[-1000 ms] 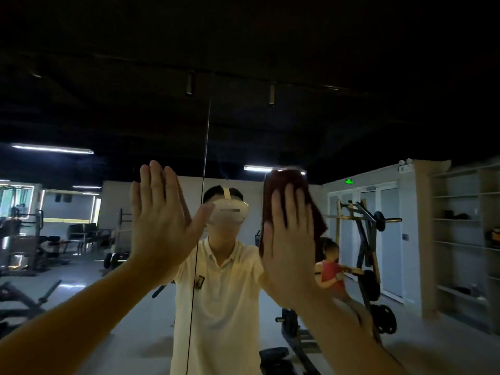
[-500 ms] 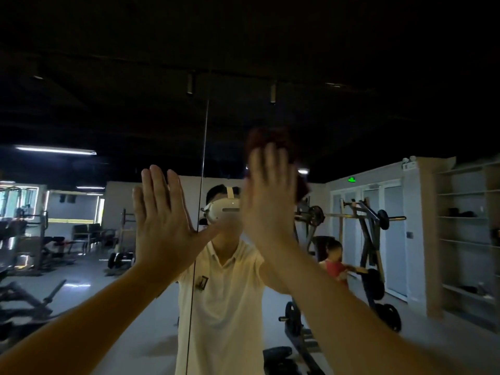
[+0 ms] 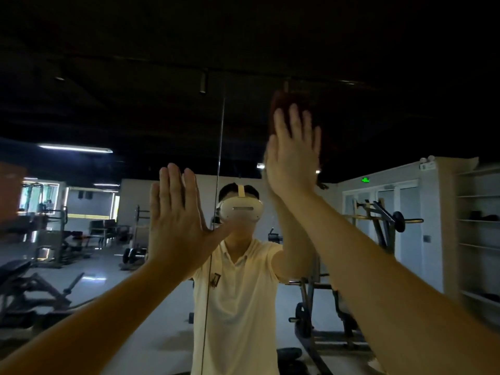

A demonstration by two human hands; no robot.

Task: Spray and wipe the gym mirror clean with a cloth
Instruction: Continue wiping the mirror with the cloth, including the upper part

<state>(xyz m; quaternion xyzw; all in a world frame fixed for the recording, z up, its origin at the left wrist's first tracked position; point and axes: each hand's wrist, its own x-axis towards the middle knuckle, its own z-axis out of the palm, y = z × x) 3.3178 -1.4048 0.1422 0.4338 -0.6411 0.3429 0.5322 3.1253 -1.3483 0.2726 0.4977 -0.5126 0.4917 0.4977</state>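
The gym mirror fills the whole view right in front of me. A thin vertical seam between two panes runs down its middle. My right hand is raised high, fingers straight, and presses a dark red cloth flat against the glass. The cloth shows above and beside my fingers; most of it is hidden behind the hand. My left hand rests flat on the glass lower down, just left of the seam, fingers straight and holding nothing. No spray bottle is in view.
The mirror reflects a person in a cream polo shirt wearing a white headset, weight machines at right, benches at left, white shelves far right and a dark ceiling.
My right hand has slid the cloth upward and slightly right on the glass, from face height to well above the reflected head. My left hand has stayed in place on the mirror.
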